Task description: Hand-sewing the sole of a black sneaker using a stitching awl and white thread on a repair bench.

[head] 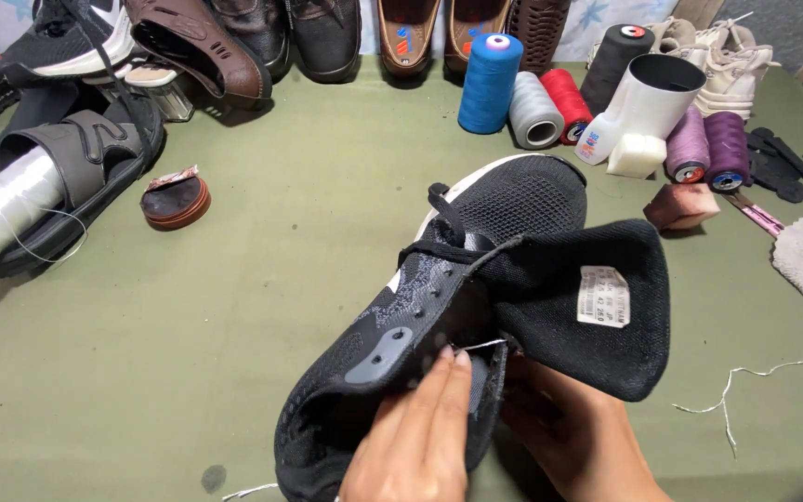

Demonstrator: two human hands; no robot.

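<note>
Mid-stitch on the black mesh sneaker [476,307], held above the worktop [188,372] centre: my left hand [415,437] pinches the white thread [483,346] at the tongue seam, my right hand [578,437] cups the shoe at 5 o'clock; next, I judge, draw the thread taut.

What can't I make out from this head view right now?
- Right hand: its fingers go under the black sneaker; the folded-back tongue hides them, so its grip is unclear.
- Needle: too small to tell; only a white thread shows by the left hand.
- Sneaker heel: cut off by the bottom edge.
- Clear thread spool: cut off by the left edge.
- Back-row shoes: cropped by the top edge.
</note>
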